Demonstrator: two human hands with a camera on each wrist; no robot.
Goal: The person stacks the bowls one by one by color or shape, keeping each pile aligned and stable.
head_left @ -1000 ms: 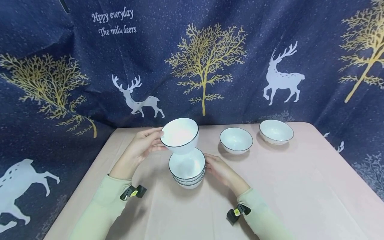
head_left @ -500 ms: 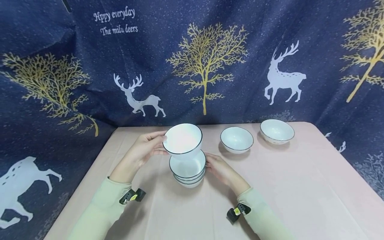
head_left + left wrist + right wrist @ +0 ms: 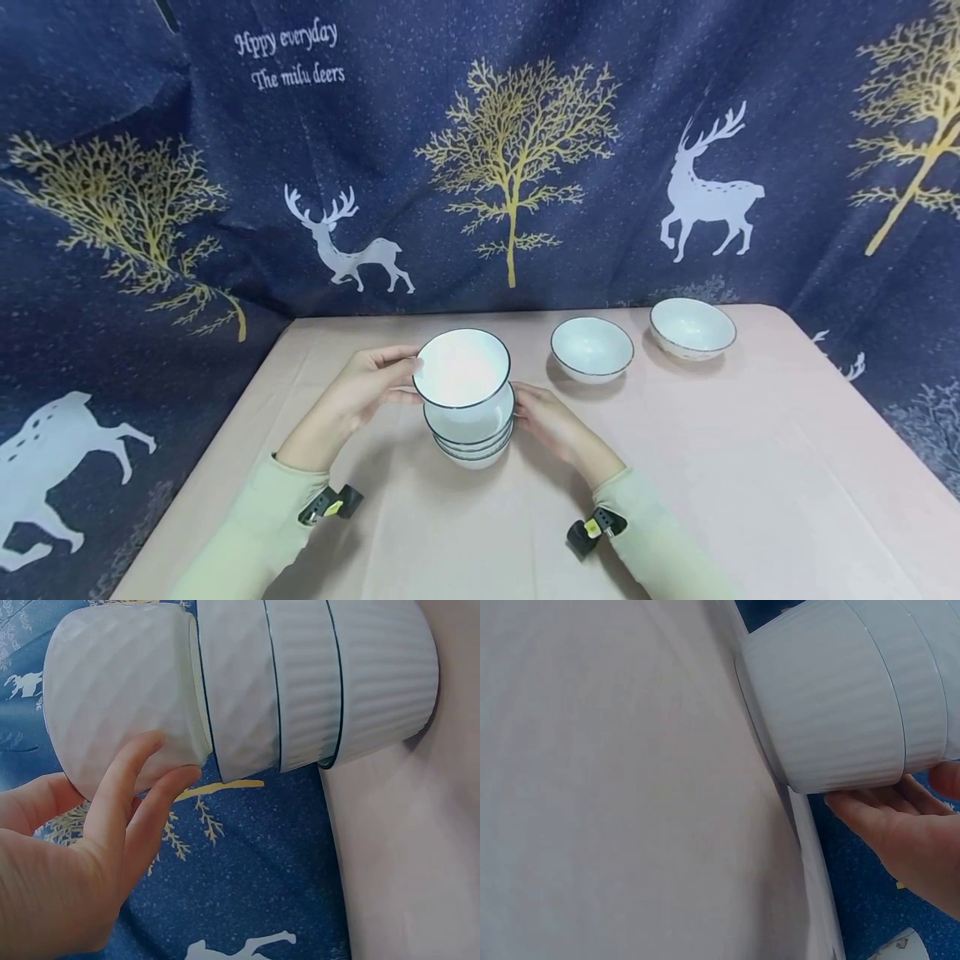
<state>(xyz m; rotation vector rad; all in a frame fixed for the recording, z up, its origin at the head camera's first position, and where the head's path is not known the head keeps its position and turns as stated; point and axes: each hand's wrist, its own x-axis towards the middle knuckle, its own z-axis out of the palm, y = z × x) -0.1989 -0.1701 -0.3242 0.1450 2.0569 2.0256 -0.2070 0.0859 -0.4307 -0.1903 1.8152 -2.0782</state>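
A white bowl [image 3: 461, 367] with a thin dark rim is held by my left hand [image 3: 366, 387], thumb at the rim and fingers along its outer side. In the left wrist view this bowl [image 3: 112, 690] has a diamond-relief wall, its base right at the mouth of the stack. Below it, a stack of several similar white bowls [image 3: 472, 454] stands on the table; the lower ones [image 3: 384, 682] are ribbed. My right hand [image 3: 553, 423] touches the stack's right side. The right wrist view shows its extended fingers [image 3: 862, 814] against the ribbed wall.
Two more white bowls stand apart at the back right: a plain one [image 3: 592, 354] and one with a patterned outside [image 3: 692, 329]. A pale pink cloth covers the table [image 3: 750, 467]. Behind its far edge hangs a dark blue curtain [image 3: 615, 50] with deer and trees.
My left hand has lowered its bowl and shifted it slightly right, so it overlaps more of the stack's mouth. The right hand stays at the stack's side.
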